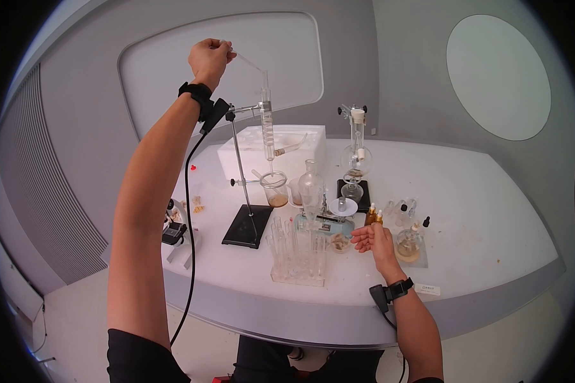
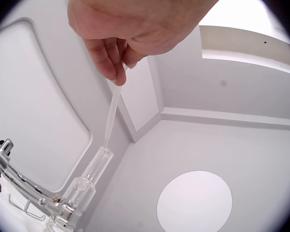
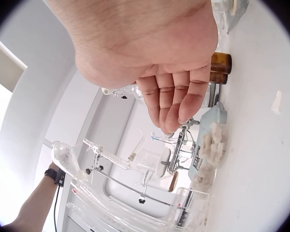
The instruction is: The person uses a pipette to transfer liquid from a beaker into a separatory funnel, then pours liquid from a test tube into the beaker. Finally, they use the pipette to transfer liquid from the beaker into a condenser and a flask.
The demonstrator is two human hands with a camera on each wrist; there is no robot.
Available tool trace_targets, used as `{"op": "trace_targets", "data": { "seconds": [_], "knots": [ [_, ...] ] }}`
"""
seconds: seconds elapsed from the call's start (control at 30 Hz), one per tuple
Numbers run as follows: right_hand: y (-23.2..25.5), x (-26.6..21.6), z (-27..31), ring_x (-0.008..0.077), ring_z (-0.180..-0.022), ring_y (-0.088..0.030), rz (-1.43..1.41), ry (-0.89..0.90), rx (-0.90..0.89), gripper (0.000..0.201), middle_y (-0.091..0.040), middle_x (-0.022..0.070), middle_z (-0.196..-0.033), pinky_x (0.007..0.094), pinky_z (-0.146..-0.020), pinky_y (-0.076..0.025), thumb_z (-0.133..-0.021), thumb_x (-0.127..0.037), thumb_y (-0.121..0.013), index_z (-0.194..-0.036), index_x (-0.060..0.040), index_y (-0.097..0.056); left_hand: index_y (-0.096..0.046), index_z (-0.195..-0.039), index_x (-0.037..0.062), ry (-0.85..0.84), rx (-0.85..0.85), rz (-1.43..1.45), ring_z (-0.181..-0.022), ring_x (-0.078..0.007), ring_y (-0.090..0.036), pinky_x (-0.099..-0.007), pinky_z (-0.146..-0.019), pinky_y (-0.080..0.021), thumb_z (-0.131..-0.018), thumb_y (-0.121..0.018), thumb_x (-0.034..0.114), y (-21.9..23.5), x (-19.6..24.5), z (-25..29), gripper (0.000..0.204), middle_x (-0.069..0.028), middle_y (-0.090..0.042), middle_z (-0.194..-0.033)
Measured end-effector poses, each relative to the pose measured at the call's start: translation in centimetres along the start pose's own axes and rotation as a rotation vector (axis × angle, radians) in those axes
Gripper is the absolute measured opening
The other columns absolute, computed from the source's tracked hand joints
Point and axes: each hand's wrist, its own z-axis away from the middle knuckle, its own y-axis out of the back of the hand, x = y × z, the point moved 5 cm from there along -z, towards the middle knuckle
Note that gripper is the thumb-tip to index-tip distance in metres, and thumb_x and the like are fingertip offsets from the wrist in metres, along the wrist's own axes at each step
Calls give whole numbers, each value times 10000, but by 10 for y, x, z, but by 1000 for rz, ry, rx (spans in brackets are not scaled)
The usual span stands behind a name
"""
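My left hand (image 1: 209,60), raised high at the upper left, pinches a thin clear dropper (image 2: 113,111) between thumb and fingers. The dropper slants down, its tip at the open top of a glass condenser tube (image 1: 267,121), which a stand's clamp (image 1: 249,108) holds upright. Under the tube, a beaker (image 1: 276,191) with brownish contents sits at the stand's ring. My right hand (image 1: 375,246) hovers over the table near the blue balance (image 1: 326,225), palm turned up, fingers loosely bent and holding nothing, as the right wrist view also shows.
A rack of test tubes (image 1: 297,255) stands at the front centre. Behind the stand is a white foam box (image 1: 230,153). Brown dropper bottles (image 1: 371,216), a flask (image 1: 409,246) and a second stand with glassware (image 1: 356,159) are on the right; a microscope (image 1: 174,233) is at left.
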Motion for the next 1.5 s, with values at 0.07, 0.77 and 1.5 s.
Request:
{"op": "trace_targets", "data": {
  "seconds": [0.07,0.77,1.5],
  "knots": [
    [0,-1,0,130,-629,-625,-8,5,2,615,-713,116,-795,253,-588,-512,-1011,-358,-250,-964,58,-700,-683,-924,-60,-1,2,-3,-754,-156,-732,-253,-720,-609,-919,-688,93,0,0,-1,153,-108,-728,-838],
    [-1,-2,1,134,-636,-631,5,-9,0,625,-719,121,-809,254,-599,-518,-1011,-358,-245,-968,61,-706,-622,-1020,-98,48,-30,305,-838,-233,-735,-304,-801,-620,-919,-705,113,4,-11,-3,249,-157,-707,-927],
    [-1,1,0,139,-656,-631,55,-10,-4,653,-714,117,-830,267,-622,-513,-1034,-402,-223,-983,36,-705,-642,-1066,-35,140,-45,587,-852,-205,-731,-296,-790,-589,-923,-733,184,40,-61,205,276,-142,-729,-980]
  ]
}}
